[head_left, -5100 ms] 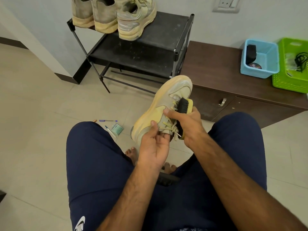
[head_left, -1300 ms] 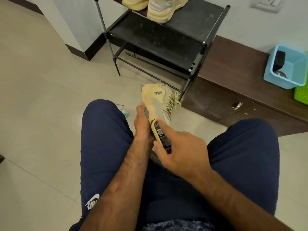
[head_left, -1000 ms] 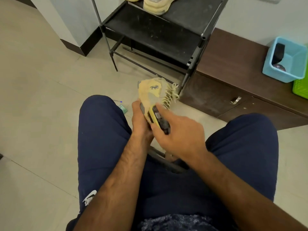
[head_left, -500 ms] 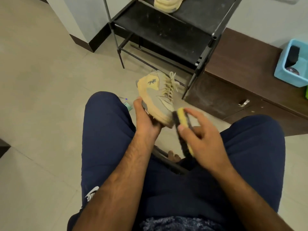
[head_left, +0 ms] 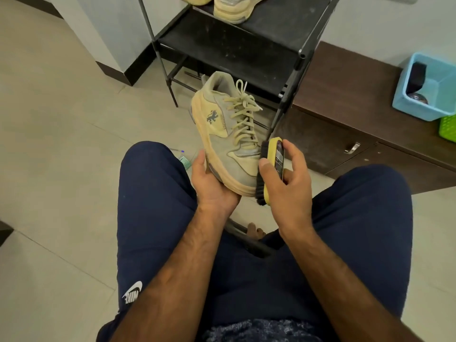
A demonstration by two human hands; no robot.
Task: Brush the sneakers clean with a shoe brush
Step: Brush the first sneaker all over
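The left hand [head_left: 212, 183] cups the sneaker [head_left: 229, 139] under its sole above the knees; the right hand [head_left: 283, 178] grips the shoe brush [head_left: 267, 169], bristles on the toe. Short, firm strokes away from the laces should work best. Another sneaker [head_left: 234, 8] waits on the rack [head_left: 246, 45].

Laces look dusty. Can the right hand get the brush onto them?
Probably yes: right hand holds the brush at the sneaker's toe, beside the laces, which lie uncovered; left hand grips the sole.

Rack [head_left: 229, 48]: black, at wall
Cabinet [head_left: 350, 77]: brown, beside rack
Blue basket [head_left: 414, 112]: cabinet top, right edge
Green basket [head_left: 447, 128]: just beside blue
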